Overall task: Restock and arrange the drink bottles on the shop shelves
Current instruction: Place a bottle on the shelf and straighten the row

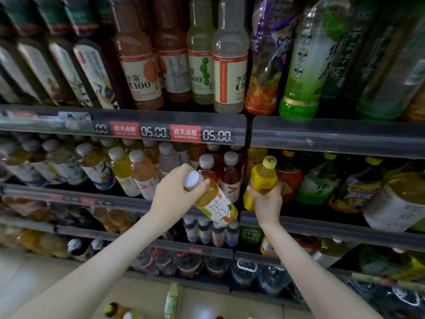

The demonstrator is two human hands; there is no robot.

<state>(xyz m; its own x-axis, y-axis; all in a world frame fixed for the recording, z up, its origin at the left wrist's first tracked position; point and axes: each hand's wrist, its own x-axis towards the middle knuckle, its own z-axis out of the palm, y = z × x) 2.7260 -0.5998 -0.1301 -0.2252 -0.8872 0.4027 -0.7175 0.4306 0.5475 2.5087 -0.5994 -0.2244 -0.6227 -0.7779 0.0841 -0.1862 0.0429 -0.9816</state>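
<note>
Left grip [174,192]: fingers curled round the neck of a white-capped tea bottle [216,203], tilted in front of the middle shelf [76,194]. Right grip [268,202]: fingers wrapped round a yellow bottle [263,178] at that shelf's front edge. Price strip [184,132] reads "农夫山泉", "05.00". Upper bottles [142,77] read "C100". Pale tiled floor [34,272] carries loose bottles [171,300].

The middle shelf [69,192] is packed with bottles [142,173], and headroom above their caps is narrowed by the price rail [161,132]. Open room is left before the shelves, though loose bottles [171,300] lie on the floor [30,272].
</note>
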